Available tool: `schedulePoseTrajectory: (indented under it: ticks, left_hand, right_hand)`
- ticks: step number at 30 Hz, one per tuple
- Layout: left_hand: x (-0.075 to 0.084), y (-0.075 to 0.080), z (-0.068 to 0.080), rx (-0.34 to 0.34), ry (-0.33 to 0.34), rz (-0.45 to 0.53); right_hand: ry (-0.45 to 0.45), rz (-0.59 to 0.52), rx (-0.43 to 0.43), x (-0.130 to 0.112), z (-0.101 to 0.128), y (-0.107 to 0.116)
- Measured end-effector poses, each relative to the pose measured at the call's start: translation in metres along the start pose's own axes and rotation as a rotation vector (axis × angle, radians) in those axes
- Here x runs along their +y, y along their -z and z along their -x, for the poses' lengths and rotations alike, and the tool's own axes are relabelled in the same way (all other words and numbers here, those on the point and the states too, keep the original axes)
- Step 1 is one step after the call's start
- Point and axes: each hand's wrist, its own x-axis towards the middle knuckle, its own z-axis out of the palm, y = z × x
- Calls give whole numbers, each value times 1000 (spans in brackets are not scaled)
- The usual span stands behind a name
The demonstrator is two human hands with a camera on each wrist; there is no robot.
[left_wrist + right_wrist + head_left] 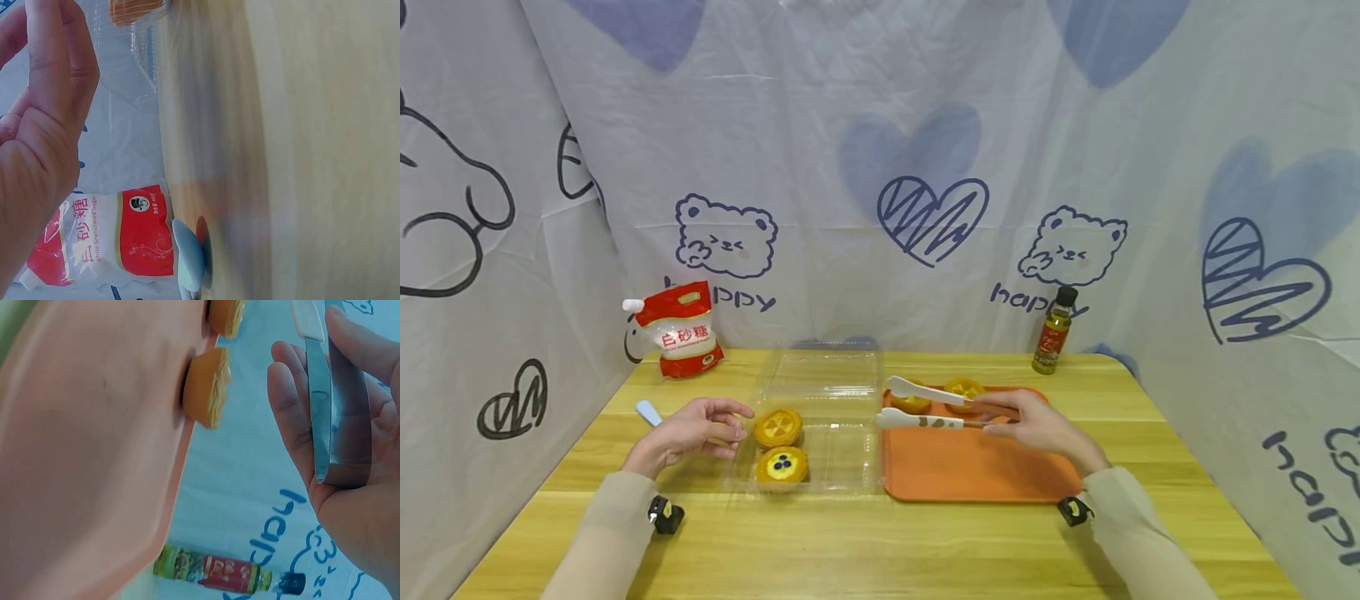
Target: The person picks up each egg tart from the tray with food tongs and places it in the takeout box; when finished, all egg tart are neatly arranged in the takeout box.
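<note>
My left hand (718, 427) lies relaxed on the table at the left edge of a clear plastic clamshell box (831, 392), holding nothing. In the box sit two tarts, one with a yellow top (778, 427) and one with dark berries (782, 465). My right hand (1003, 417) grips white-tipped metal tongs (925, 406) over the orange tray (977, 471). The tongs' tips stand apart on either side of a tart (912, 403) on the tray. A second tart (964, 388) lies behind it. The right wrist view shows the tongs (325, 394) in my palm and both tarts (206, 387) on the tray (81, 456).
A red and white sugar bag (681, 329) stands at the back left, and a small pale blue object (648, 412) lies near my left hand. An oil bottle (1054, 331) stands at the back right. Printed cloth walls close in the wooden table (865, 542).
</note>
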Motion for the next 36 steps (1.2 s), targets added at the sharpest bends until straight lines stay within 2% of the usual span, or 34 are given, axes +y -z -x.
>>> schedulePoseTrajectory:
  ticks: [3, 6, 11, 15, 20, 25, 36]
  left_hand:
    - [0, 1, -1, -1, -1, -1]
    - [0, 2, -1, 0, -1, -3]
    - [1, 1, -1, 2, 1, -10]
    - [1, 1, -1, 6, 2, -16]
    - [1, 0, -3, 4, -4, -25]
    - [0, 0, -4, 1, -7, -17]
    - [-1, 2, -1, 6, 3, -1]
  right_hand:
    - [5, -50, -1, -8, 6, 4]
    - [4, -52, 17, -9, 11, 7]
    - [-31, 6, 37, 15, 16, 12]
    - [-20, 26, 42, 31, 19, 14]
    - [-49, 41, 80, 37, 26, 15]
    - [-108, -24, 114, 42, 33, 16]
    - [-154, -1, 149, 53, 45, 27]
